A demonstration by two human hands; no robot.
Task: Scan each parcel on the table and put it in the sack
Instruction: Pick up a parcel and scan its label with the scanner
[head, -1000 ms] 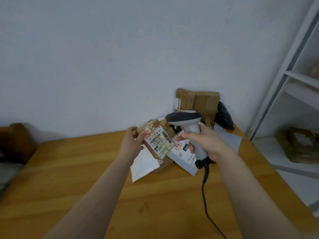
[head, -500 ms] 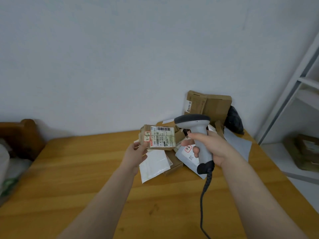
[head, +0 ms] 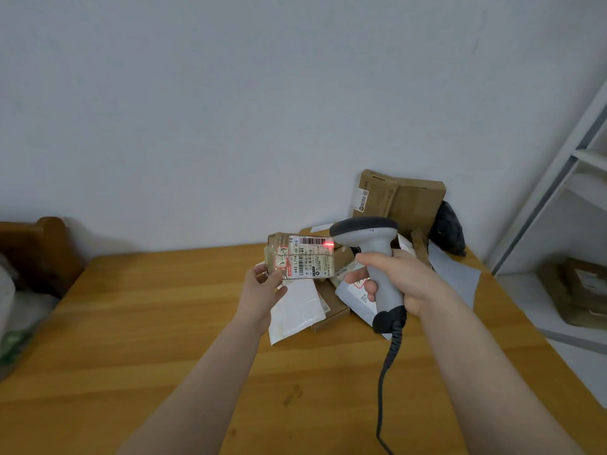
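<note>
While the left hand (head: 262, 287) pinches the lower left corner of one small taped brown parcel (head: 300, 256) between thumb and curled fingers, holding it clear above the wooden table (head: 131, 323) with its label facing the camera, the right hand (head: 407, 280) is wrapped fully round the handle of the single grey scanner (head: 371, 244), forefinger across the front of the grip. The scanner's nose sits just beside the parcel's right edge, and one red spot of light (head: 328, 245) falls on the right end of the barcode. A dark cable (head: 382, 372) runs from the handle's base down out of view. Behind the hands lies one heap of parcels against the wall; at least six can be made out, among them a white mailer (head: 295, 310), a flat brown box (head: 331, 307) under it, a grey mailer (head: 353, 297), a second grey mailer (head: 456, 274), an upright cardboard box (head: 399, 200) and a black bag (head: 448, 229), but the overlap hides the exact number. The white shelf unit (head: 558, 178) at right holds brown packages (head: 584, 290) on its lower shelf. A pale, blurred bag-like thing (head: 10, 323) sits at the left edge beside a wooden furniture piece (head: 42, 247); whether it is the sack cannot be told. A second ago the parcel was tilted; it now sits level, and the red light, absent half a second ago, has appeared.
</note>
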